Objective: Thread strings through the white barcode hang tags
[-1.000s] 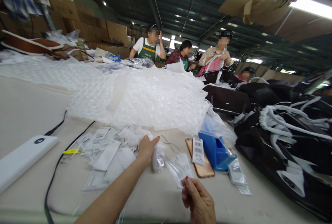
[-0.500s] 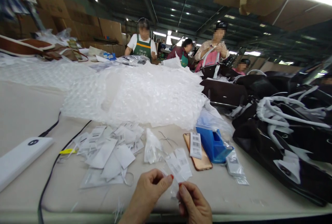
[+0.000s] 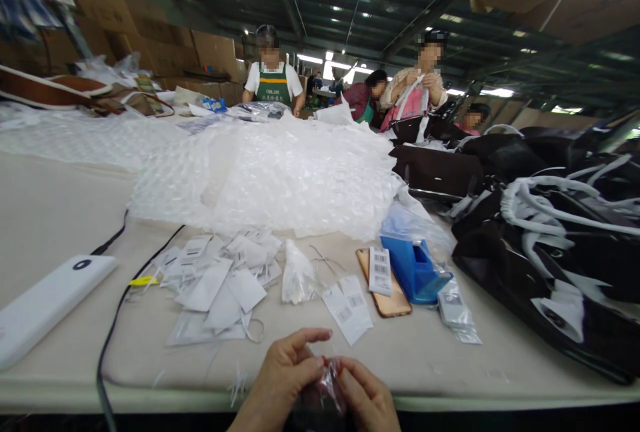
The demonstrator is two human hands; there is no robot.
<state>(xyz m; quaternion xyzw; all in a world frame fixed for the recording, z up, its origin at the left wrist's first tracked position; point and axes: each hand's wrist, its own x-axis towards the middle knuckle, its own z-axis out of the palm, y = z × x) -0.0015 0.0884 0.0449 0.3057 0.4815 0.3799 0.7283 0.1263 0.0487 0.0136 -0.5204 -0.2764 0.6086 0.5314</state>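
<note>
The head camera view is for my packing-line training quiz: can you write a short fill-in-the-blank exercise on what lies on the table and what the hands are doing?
1. The left hand and the right hand pinch a small clear ____ between them.
2. The barcode label lies on top of the ____.
3. Right of the phone stands a tape dispenser coloured ____.
4. The white power bank lies at the table's ____ side.

Missing words: plastic bag; phone; blue; left
</note>
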